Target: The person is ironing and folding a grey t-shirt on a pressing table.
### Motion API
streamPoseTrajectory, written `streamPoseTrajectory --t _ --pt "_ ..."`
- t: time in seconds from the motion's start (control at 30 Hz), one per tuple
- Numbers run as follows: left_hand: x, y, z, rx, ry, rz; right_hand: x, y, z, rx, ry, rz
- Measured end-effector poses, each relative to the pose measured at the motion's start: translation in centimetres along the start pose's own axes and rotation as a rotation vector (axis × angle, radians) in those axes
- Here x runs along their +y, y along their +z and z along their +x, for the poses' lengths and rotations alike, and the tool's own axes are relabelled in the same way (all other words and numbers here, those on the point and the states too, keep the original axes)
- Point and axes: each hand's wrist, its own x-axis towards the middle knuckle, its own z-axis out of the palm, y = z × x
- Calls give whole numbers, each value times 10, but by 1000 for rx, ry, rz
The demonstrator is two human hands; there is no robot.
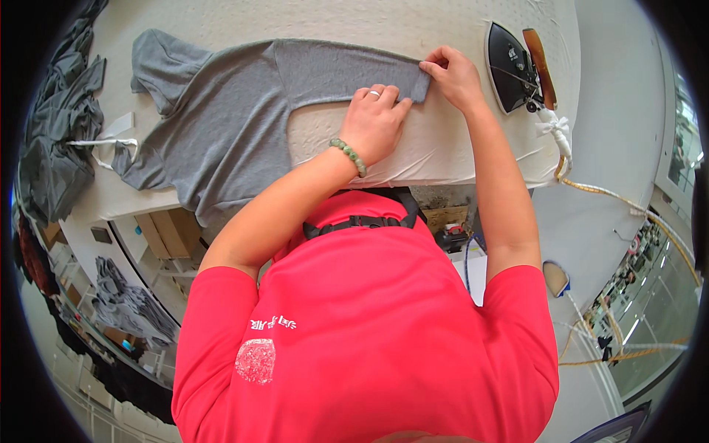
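Note:
A grey knit garment (229, 103) lies spread on the padded cream table (354, 18), one sleeve (340, 70) stretched out to the right. My right hand (454, 74) pinches the upper corner of the sleeve's cuff end between thumb and fingers. On the lower edge of that sleeve, close to the cuff, my left hand (374, 122) rests with its fingers laid on the cloth. It wears a ring and a green bead bracelet (349, 156). The body of the garment hangs partly over the table's front edge.
Right of my right hand sits an iron (509, 68) with a wooden handle, its hose (613, 193) trailing off to the right. Dark grey garments (63, 140) are heaped at the table's left end. Below stand a cardboard box (168, 232) and stacked grey clothes (129, 303).

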Motion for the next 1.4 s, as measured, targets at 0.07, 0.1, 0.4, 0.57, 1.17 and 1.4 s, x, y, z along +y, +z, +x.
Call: streamPoseTrajectory --t 0.07,0.1,0.4,0.57,1.17,1.4 --pt "3 5 -2 34 -37 10 -3 3 0 -27 -21 12" --pt "6 8 -2 52 -55 17 -5 10 -8 118 -205 -67" --pt "35 11 -7 77 -153 89 36 -43 -8 468 -816 -378" --pt "42 14 -6 119 -139 122 99 -130 -4 680 -273 -671" --pt "41 17 -12 154 -100 151 -21 -97 -27 -232 -167 -495" --pt "7 3 -22 180 -117 158 -40 -89 -45 -420 -173 -474"
